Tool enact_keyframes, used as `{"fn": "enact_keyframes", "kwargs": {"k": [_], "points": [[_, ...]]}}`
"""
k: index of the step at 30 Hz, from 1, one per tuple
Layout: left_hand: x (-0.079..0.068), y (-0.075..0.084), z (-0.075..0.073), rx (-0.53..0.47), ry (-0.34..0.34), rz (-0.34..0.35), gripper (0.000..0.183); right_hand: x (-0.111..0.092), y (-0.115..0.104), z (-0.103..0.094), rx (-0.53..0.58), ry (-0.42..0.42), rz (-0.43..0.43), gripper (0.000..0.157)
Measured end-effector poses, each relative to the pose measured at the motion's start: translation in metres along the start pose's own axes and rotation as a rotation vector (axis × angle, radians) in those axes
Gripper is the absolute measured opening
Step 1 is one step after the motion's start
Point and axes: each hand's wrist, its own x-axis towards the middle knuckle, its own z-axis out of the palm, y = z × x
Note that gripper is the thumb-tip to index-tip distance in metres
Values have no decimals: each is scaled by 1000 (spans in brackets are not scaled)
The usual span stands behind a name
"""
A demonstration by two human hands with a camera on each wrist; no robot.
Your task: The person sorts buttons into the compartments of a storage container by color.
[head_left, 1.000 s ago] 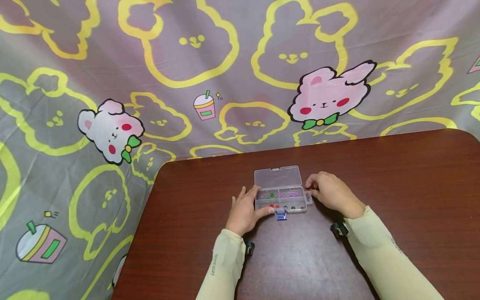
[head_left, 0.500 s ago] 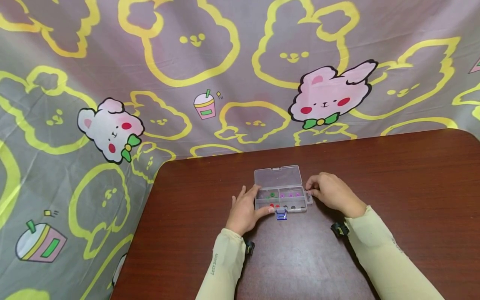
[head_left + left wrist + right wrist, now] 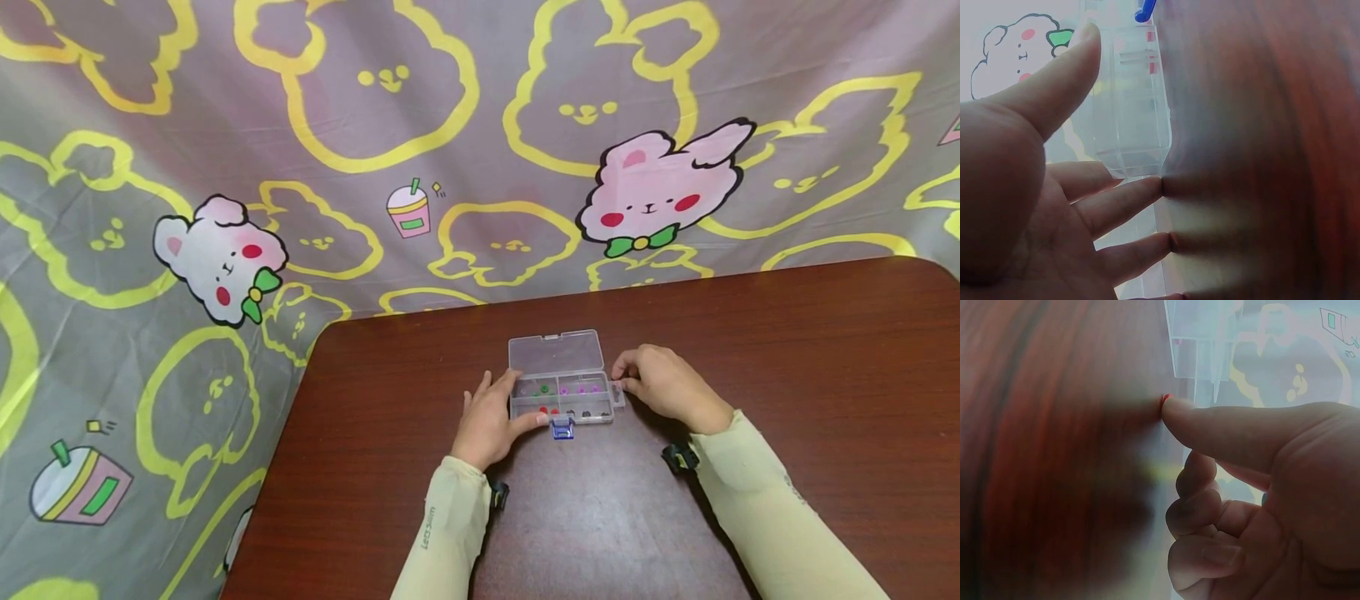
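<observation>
A clear plastic compartment box (image 3: 555, 398) lies on the table, its lid (image 3: 555, 353) raised at the back. Small green pieces (image 3: 544, 390) lie in its rear left compartment, purple pieces (image 3: 582, 391) in the rear right, red pieces (image 3: 549, 412) in the front left and black ones (image 3: 587, 414) in the front right. My left hand (image 3: 483, 425) spans the box's left end, fingers straight, thumb at the front edge. Beside the right end, my right hand (image 3: 663, 386) has curled fingers. At its thumb tip a tiny red piece (image 3: 1166, 397) shows; the index fingertip is hidden in that wrist view.
A blue latch (image 3: 562, 429) hangs at the box's front, and a clear tab (image 3: 618, 395) sticks out on the right. The dark brown wooden table (image 3: 375, 467) reaches back to a patterned curtain (image 3: 510, 183).
</observation>
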Motion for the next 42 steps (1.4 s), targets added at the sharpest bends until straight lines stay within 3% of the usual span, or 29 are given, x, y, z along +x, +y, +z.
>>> {"fn": "enact_keyframes", "kwargs": {"k": [42], "points": [[1, 1, 0, 21, 3, 1, 79, 0, 1, -1, -7, 35, 2, 16]]}}
